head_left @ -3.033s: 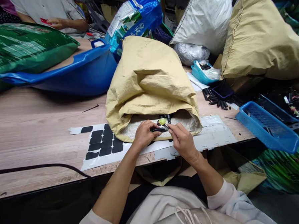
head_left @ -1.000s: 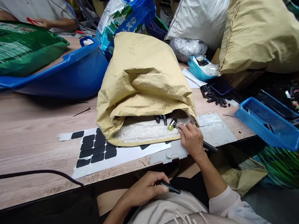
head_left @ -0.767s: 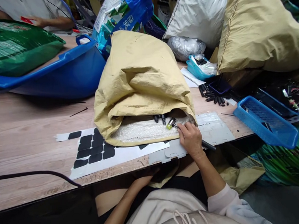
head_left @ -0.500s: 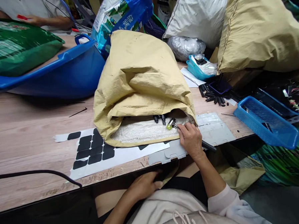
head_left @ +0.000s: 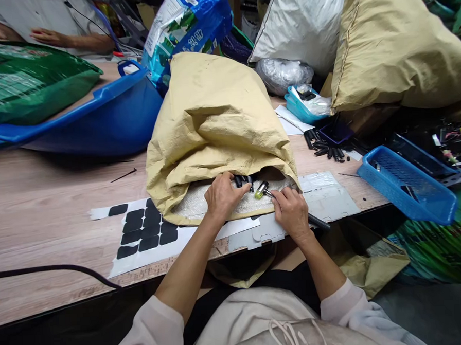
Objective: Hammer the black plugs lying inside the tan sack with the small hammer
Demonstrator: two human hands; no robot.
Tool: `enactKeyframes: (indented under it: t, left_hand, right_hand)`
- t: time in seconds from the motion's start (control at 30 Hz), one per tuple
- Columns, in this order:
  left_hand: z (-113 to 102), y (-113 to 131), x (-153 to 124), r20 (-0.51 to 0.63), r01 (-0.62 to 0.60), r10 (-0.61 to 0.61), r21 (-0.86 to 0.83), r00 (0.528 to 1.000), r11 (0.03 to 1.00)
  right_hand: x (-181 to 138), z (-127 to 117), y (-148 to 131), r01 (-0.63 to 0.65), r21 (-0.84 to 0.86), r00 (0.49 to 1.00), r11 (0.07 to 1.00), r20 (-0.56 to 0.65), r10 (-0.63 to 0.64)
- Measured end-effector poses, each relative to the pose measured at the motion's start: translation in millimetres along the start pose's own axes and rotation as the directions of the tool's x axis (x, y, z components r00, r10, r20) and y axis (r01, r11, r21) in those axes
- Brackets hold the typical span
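A tan paper sack (head_left: 215, 116) lies on the wooden table (head_left: 54, 202) with its mouth toward me. Small black pen-like parts (head_left: 241, 180) sit at the mouth on the white woven lining. My left hand (head_left: 223, 196) reaches into the mouth, its fingers curled round one of those black parts. My right hand (head_left: 292, 213) rests at the mouth's right side, closed on a small mallet (head_left: 261, 190) with a yellow-green head and a black handle that sticks out behind my wrist.
A white sheet of black adhesive pads (head_left: 148, 231) lies left of the sack. Behind are a blue tub (head_left: 96, 115), a green bag (head_left: 25, 83) and further sacks. A blue basket (head_left: 407, 186) and loose black parts (head_left: 327, 149) lie right. Another person's hands (head_left: 47, 35) work at far left.
My left hand carried a black part down to my lap, let it go there, then rose back to the sack's mouth onto another black part. My right hand stayed with the mallet.
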State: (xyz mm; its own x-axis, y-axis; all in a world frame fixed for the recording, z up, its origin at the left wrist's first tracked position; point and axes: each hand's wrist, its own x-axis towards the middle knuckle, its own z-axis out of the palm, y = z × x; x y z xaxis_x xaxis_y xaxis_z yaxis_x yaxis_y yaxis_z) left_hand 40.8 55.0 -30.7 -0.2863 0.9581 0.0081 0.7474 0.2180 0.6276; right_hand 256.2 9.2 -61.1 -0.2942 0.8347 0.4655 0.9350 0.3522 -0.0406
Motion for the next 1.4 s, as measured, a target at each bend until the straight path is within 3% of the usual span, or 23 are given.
enactKeyframes:
  t: [0.13,0.33,0.47,0.6,0.87,1.1,1.23,1.4]
  left_hand:
    - [-2.4,-8.7,6.2,0.030,-0.030,0.031,-0.028,0.999,0.999]
    - [-38.7,-35.7,-10.8,0.198,0.045,-0.057,0.064,0.979,0.997]
    - [-43.9,-49.4,-26.7,0.290,-0.116,0.128,-0.056,0.948,0.992]
    - [-32.3,-50.8,-28.6,0.241,-0.253,0.281,-0.140,0.929,0.957]
    - [-24.1,-56.7,-19.2,0.247,-0.309,0.351,-0.196,0.903,0.931]
    - [-17.6,-57.1,-21.0,0.202,-0.306,0.338,-0.174,0.919,0.936]
    - [-14.1,-56.1,-21.6,0.174,-0.302,0.324,-0.140,0.930,0.943]
    - [-12.0,-54.2,-21.5,0.175,-0.266,0.285,-0.124,0.942,0.956]
  right_hand:
    - [0.0,0.8,-0.1,-0.003,0.002,1.000,1.000,0.004,0.003]
    - [-0.1,0.7,-0.6,-0.003,-0.003,1.000,1.000,-0.010,0.003]
    - [0.0,0.2,-0.6,-0.001,0.002,1.000,1.000,-0.007,0.001]
    - [0.0,0.0,0.0,0.008,-0.006,0.999,1.000,-0.034,-0.008]
    - [-1.1,1.0,0.9,-0.007,-0.008,0.999,1.000,-0.048,0.007]
    - [0.6,2.3,4.9,-0.018,0.016,1.000,1.000,-0.014,0.018]
    - [3.5,-5.8,4.8,-0.040,0.129,0.998,0.991,-0.043,0.046]
    - [11.3,-23.9,-9.4,-0.045,0.420,0.995,0.906,-0.061,0.078]
